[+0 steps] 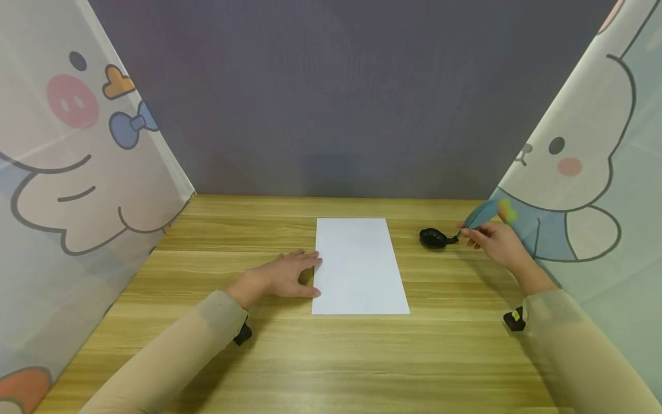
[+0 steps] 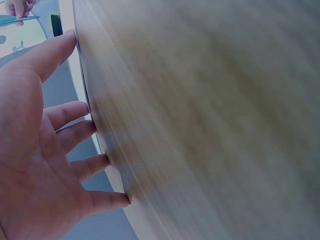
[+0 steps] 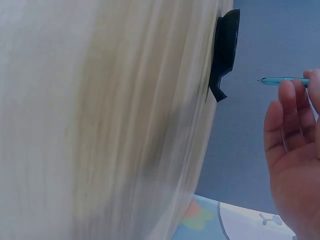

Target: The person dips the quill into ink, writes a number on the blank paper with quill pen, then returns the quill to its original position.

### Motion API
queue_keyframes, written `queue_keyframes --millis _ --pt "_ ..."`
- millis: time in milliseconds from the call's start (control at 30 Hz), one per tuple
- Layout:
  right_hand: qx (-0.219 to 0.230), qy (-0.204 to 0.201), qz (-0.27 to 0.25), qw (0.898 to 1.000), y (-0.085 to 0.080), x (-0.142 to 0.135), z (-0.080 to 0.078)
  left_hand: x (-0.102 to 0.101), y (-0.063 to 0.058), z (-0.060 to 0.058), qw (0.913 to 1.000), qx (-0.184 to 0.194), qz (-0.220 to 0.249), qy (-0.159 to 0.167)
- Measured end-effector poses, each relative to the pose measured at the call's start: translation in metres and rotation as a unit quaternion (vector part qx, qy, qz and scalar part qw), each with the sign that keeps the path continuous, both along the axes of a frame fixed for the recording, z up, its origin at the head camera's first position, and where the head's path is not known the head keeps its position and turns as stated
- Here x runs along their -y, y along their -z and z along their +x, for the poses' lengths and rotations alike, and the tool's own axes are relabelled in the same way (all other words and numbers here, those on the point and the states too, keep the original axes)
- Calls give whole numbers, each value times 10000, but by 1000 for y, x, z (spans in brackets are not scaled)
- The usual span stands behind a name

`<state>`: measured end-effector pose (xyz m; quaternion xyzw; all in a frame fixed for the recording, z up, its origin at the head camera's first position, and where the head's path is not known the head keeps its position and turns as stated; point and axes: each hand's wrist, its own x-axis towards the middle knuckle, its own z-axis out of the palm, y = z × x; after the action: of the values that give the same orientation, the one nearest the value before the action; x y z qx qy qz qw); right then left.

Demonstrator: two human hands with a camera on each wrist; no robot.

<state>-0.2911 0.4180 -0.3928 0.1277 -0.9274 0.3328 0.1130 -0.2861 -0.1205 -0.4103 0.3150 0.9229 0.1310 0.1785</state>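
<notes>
The head view stands above the table (image 1: 336,362), facing forward and down, far enough to contain the left hand (image 1: 281,276) at 7 o'clock and the right hand (image 1: 495,242) at 3 o'clock. The left wrist view is low, close and sideways, the table toward 3 o'clock; at 10 o'clock it shares the right hand and the blue pen (image 1: 481,214) with both others. The right wrist view, also sideways, has the table toward 9 o'clock and shares the black holder (image 3: 226,47) with the head view
</notes>
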Motion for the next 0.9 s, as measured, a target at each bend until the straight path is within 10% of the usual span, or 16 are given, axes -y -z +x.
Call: queue_keyframes --millis 567,900 --pt "254 -1019 -2156 9708 10 9 -8 1 0 -2 10000 19 41 -39" --pt "596 -487 -2184 9728 9 18 -9 1 0 -2 10000 -23 23 -6"
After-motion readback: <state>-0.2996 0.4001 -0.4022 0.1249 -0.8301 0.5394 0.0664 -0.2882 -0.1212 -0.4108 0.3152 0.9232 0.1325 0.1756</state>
